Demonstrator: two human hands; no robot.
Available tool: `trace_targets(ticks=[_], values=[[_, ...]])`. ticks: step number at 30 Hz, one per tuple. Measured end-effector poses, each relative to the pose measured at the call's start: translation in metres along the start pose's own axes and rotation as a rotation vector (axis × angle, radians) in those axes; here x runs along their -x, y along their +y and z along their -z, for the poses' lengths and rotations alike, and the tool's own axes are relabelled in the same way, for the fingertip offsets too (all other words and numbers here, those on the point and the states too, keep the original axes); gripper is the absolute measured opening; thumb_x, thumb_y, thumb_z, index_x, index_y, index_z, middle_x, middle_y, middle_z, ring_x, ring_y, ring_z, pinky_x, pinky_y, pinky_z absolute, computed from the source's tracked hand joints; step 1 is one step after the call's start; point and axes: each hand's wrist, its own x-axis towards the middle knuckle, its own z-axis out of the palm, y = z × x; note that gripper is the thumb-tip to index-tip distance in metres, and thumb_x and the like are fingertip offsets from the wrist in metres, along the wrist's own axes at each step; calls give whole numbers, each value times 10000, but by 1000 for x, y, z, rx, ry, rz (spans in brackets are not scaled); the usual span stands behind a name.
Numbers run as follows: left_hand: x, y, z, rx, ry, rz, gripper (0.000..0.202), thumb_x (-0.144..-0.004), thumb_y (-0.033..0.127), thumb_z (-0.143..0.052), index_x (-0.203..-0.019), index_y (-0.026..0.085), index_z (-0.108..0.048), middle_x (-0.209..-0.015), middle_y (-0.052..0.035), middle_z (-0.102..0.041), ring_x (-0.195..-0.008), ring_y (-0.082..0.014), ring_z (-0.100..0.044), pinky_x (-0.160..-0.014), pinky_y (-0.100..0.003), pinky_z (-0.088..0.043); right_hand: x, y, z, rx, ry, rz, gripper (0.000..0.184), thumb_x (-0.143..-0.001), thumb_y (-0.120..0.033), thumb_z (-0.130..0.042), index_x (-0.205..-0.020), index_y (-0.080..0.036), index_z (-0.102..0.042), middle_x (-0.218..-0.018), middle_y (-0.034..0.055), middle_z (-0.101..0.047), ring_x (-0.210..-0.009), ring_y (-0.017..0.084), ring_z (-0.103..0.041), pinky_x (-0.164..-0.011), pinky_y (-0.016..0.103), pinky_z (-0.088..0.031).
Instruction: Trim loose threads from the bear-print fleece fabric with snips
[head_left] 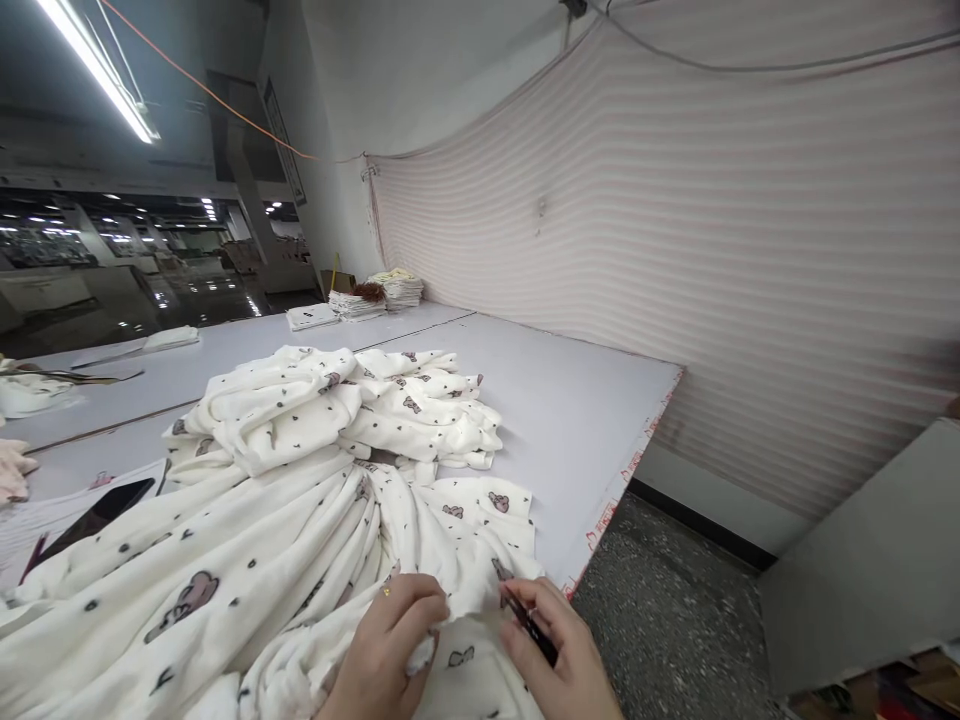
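A large heap of white fabric (300, 410), printed with small dark marks and pinkish-brown animal figures, spreads across the near part of the table. My left hand (397, 645) is closed on a bunched edge of this fabric at the bottom centre; a yellow ring shows on one finger. Just to its right, my right hand (555, 650) grips slim black thread snips (534, 628) between thumb and fingers. Their tip points up and left, close to the cloth; the blades are too small to make out clearly. A stretch of fabric lies between the two hands.
A dark phone (97, 520) lies on papers at the left. Folded white stacks (397, 288) stand at the table's far end. Striped cloth (675, 200) hangs along the right wall. The table's taped right edge (622, 480) drops to a speckled floor, with a grey panel (870, 560) beyond.
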Motion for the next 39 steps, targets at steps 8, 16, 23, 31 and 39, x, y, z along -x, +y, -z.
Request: trace_targets(ticks=[8,16,23,31,39], values=[[-1,2,-1,-96,65,-106,412,-659,-67,-387,-954,184,-528,-908,-80,-582,-776,-191,-526,-733,-338,-472,4,-7,-2,148,-216,8,218,-799,-378,-603,-867,-215,-732,-726,33,-645,-703,197,-633,-623,241,-442],[-2,2,1,-69,47,-88,350,-723,-34,-408,-976,183,-517,-929,-87,-575,-827,-199,-540,-738,-330,-469,5,-10,-7,190,-186,28,207,-803,-364,-582,-870,-239,-733,-732,28,-659,-684,187,-637,-594,221,-426],[3,-2,-3,-32,40,-97,325,-755,-21,-417,-991,177,-518,-948,-92,-572,-839,-202,-536,-742,-335,-461,6,-8,-8,212,-187,19,190,-792,-368,-595,-837,-245,-732,-710,21,-653,-668,183,-636,-586,219,-426],[-1,-2,-3,216,-102,221,228,-879,173,-445,-1056,244,-570,-1024,-61,-632,-945,-208,-585,-845,-331,-451,7,0,-19,145,0,-14,244,-762,-337,-628,-991,-259,-661,-905,21,-676,-800,191,-645,-684,222,-473],[-16,2,5,802,-190,977,288,-743,419,-592,-925,197,-598,-859,-17,-640,-889,-246,-577,-817,-342,-455,-9,-4,-34,-83,119,81,194,-852,-386,-562,-921,-219,-631,-837,27,-667,-769,166,-642,-673,191,-491]])
